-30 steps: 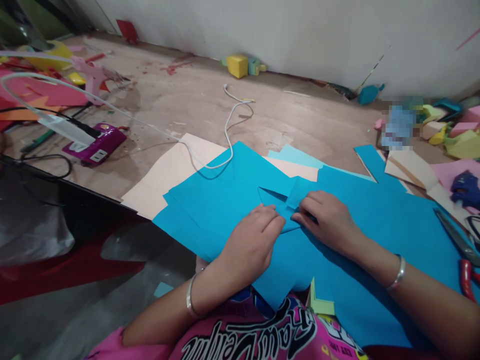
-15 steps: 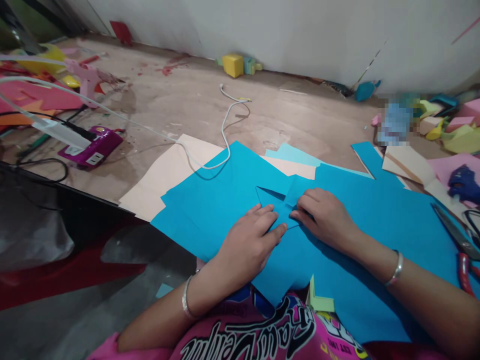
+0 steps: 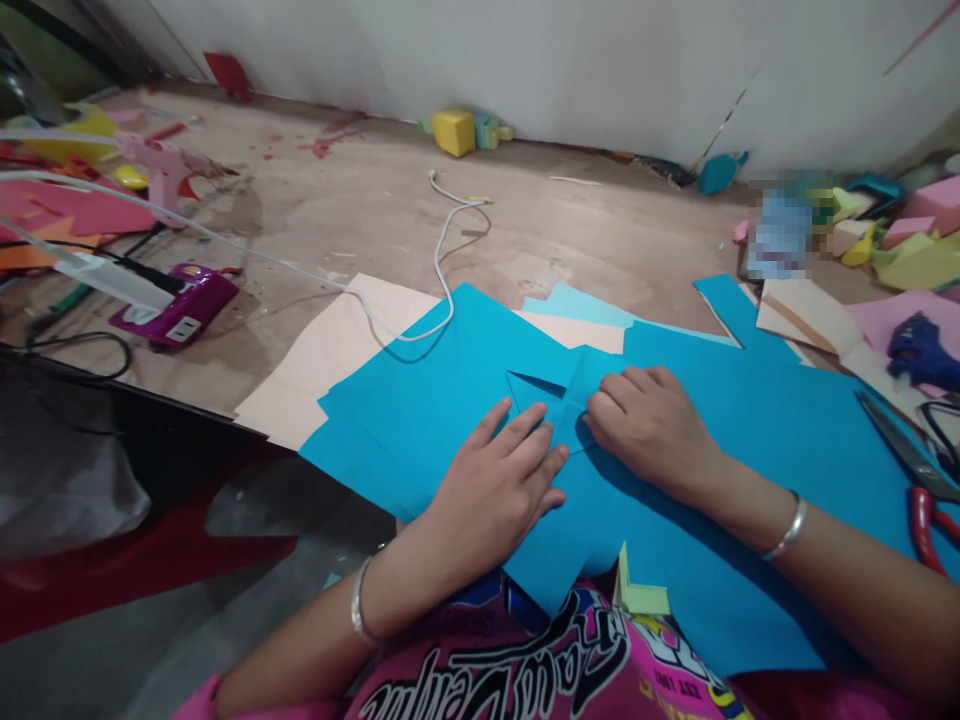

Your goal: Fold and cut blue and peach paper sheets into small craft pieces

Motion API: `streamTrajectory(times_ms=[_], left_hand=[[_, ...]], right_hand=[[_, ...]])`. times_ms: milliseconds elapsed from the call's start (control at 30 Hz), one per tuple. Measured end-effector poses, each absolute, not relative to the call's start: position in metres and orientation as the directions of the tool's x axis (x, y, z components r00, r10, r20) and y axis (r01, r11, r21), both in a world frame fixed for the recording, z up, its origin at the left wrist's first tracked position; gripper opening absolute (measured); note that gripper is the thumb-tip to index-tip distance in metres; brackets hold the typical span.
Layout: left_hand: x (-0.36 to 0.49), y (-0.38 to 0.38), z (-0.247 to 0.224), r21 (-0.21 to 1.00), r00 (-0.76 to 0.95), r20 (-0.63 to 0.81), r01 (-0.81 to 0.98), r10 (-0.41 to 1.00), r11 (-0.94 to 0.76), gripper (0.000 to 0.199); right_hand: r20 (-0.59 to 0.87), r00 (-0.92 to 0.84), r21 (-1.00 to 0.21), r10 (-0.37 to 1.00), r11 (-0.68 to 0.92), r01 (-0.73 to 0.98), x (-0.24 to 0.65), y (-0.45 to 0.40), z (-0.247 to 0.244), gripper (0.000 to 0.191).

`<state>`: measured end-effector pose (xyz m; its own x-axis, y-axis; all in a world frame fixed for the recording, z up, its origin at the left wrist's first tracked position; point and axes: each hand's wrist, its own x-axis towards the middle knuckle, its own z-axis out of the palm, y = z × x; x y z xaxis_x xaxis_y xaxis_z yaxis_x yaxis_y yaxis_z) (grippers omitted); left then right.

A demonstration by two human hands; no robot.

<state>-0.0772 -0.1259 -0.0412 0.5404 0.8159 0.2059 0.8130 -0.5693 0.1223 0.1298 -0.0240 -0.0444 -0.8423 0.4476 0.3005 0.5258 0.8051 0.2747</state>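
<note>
Blue paper (image 3: 420,410), left hand (image 3: 491,490) spread open, right hand (image 3: 651,428) curled shut at flap (image 3: 585,368), white cable (image 3: 451,300) overlapping

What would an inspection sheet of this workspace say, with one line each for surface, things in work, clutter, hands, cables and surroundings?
Surface: wooden table, with reddish stains near the wall.
Things in work: folded blue piece on large blue sheets.
Clutter: red-handled scissors and blue glue gun at right; pink glue gun at left.
Hands: left hand lies with fingers spread on the blue paper; right hand is curled at the folded piece, its grip hidden.
Cables: white cable crosses the blue sheets' far left edge; black cable loops beside the purple socket block.
Surroundings: yellow block near the wall; other people, nothing seen.
</note>
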Motion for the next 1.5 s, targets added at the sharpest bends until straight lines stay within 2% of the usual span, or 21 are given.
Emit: streamTrajectory(times_ms=[267,500,667,833,933,1067,1233,1333,1433,1500], left_hand=[[-0.064,-0.124,-0.036,0.084,0.525,0.221,0.829,0.822,-0.552,0.034],[-0.041,-0.12,-0.035,0.054,0.476,0.166,0.87,0.863,-0.49,0.061],[-0.048,-0.122,-0.036,0.068,0.459,0.198,0.875,0.866,-0.479,0.054],[-0.064,-0.133,-0.034,-0.007,0.471,0.274,0.873,0.839,-0.488,0.041],[-0.073,-0.141,-0.033,-0.01,0.463,0.292,0.876,0.837,-0.482,0.036],[-0.078,-0.146,-0.032,0.0,0.459,0.298,0.877,0.837,-0.481,0.033],[-0.076,-0.142,-0.035,0.001,0.484,0.299,0.862,0.822,-0.508,0.033],[-0.075,-0.141,-0.037,0.02,0.486,0.281,0.859,0.827,-0.512,0.031],[-0.075,-0.141,-0.037,0.054,0.483,0.274,0.856,0.832,-0.515,0.029],[-0.074,-0.141,-0.038,0.079,0.471,0.276,0.858,0.838,-0.508,0.029]], right_hand=[[0.298,-0.844,0.291,0.445,0.8,0.524,0.135,-0.018,-0.045,0.024],[0.282,-0.839,0.248,0.465,0.81,0.532,0.135,-0.018,-0.049,0.024],[0.286,-0.827,0.234,0.483,0.802,0.55,0.135,-0.018,-0.051,0.025],[0.288,-0.828,0.216,0.481,0.81,0.545,0.135,-0.018,-0.051,0.024],[0.282,-0.829,0.226,0.483,0.806,0.547,0.135,-0.016,-0.052,0.022],[0.297,-0.83,0.233,0.473,0.806,0.543,0.134,-0.02,-0.052,0.024],[0.369,-0.852,0.226,0.37,0.854,0.469,0.13,-0.029,-0.045,0.033],[0.377,-0.82,0.246,0.431,0.807,0.537,0.134,-0.026,-0.035,0.035],[0.375,-0.805,0.185,0.459,0.814,0.55,0.141,-0.023,-0.028,0.034],[0.316,-0.875,0.114,0.368,0.9,0.42,0.144,-0.027,-0.027,0.027]])
